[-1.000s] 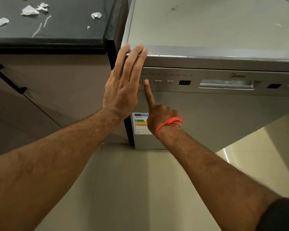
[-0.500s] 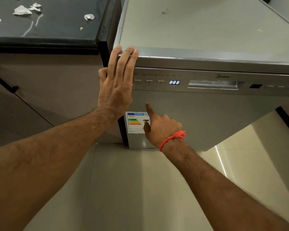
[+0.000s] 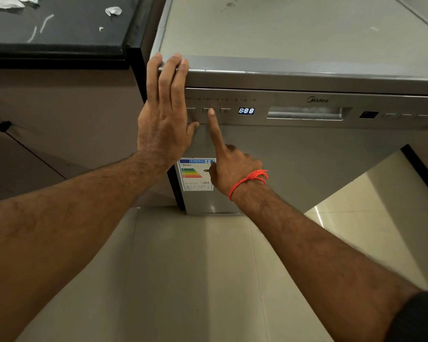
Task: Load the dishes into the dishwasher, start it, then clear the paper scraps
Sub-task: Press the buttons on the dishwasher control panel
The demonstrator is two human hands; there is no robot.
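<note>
At the right forefinger's tip sits the middle button (image 3: 208, 110) of three on the dishwasher (image 3: 307, 154) panel, and the finger touches it or very nearly does; contact cannot be judged for certain. The right hand (image 3: 232, 169) is the working grip: forefinger straight and raised, the other fingers curled into the palm, holding nothing. That pointing shape suits a small key, since one fingertip can land on it without brushing its neighbours.

Just right of the fingertip lies a third button, then the display (image 3: 246, 111), lit and reading 8:88, so the machine has power. Further right are the door handle (image 3: 307, 113) and the brand mark. The door is closed, which suggests loading is done and the starting step is in hand.

Left of the finger, the left hand (image 3: 163, 114) lies flat and open against the panel's corner, fingertips over the top edge, covering the first button; it probably steadies the person while leaning in.

Below the right hand, an energy label (image 3: 195, 176) is stuck to the door.

Well up and left, paper scraps (image 3: 113, 10) lie on the dark worktop (image 3: 72, 28), not yet cleared.
</note>
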